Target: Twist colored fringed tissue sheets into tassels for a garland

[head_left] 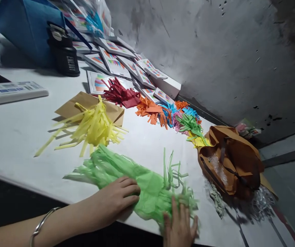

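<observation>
Backed by a rough grey wall (188, 48), pitted with small holes and stained darker at upper right. Furnished with 1 white table (13, 133), slanting across the view. Lit coolly, fading to near black below the front edge.

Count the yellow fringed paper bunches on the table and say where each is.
2 in view: a large bunch lying partly over the brown paper, and a smaller bunch beside the brown bag. Others may be hidden.
</observation>
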Available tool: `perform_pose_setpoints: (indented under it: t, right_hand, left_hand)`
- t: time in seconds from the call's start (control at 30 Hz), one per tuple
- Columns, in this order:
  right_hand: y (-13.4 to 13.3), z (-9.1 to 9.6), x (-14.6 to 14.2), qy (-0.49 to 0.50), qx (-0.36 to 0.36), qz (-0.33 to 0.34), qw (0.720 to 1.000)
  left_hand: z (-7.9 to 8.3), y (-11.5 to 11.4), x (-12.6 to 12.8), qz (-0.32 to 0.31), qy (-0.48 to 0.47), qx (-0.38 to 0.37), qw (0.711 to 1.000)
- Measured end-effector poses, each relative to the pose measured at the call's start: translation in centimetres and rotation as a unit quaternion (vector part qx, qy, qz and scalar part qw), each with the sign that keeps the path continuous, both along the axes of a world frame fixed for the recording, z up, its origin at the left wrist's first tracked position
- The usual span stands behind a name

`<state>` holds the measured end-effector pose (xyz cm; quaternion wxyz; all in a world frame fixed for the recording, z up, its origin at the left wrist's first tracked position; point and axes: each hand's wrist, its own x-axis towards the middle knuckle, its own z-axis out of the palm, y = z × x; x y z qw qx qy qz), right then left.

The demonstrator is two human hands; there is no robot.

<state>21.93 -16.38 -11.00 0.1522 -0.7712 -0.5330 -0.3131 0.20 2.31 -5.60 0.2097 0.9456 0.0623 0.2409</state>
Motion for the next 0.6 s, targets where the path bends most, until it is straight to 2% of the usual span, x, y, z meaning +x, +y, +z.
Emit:
perform_pose_setpoints:
  t: [0.1, 0.13, 0.2, 0.23, 0.3, 0.33, 0.43, 0.6]
  right_hand:
    - [-2.6, 0.2, 3.2, -0.030, 0.089, -0.098, 0.991]
    - [-3.1, 0.6, 3.5, -0.041, 0.129, -0.097, 0.986]
    - [-2.9, 1.7, 2.5, -0.039, 0.174, -0.035, 0.983]
    - [-2.3, 2.2, 1.2, -0.012, 0.163, 0.024, 0.986]
    - [-0.4, 3.2, -2.2, 0.047, 0.096, 0.137, 0.985]
    - [0.6, 3.5, -4.0, 0.070, 0.060, 0.171, 0.981]
    - [2.9, 3.9, -7.2, 0.111, 0.004, 0.213, 0.971]
    - [2.8, 3.4, -6.4, 0.164, 0.030, 0.241, 0.956]
  left_hand:
    - [0.1, 0.1, -0.3, -0.002, 0.001, -0.020, 1.000]
    - [0.1, 0.0, -0.3, -0.004, 0.001, -0.024, 1.000]
    - [0.1, -0.1, -0.2, -0.003, -0.002, -0.019, 1.000]
    - [0.0, -0.1, -0.2, -0.002, -0.005, -0.012, 1.000]
    - [-0.1, -0.2, -0.1, 0.003, -0.011, 0.004, 1.000]
    - [-0.2, -0.3, 0.0, 0.004, -0.014, 0.010, 1.000]
    - [0.0, -0.4, -0.2, 0.006, -0.014, 0.009, 1.000]
    - [0.4, -0.7, -0.9, 0.014, 0.006, -0.004, 1.000]
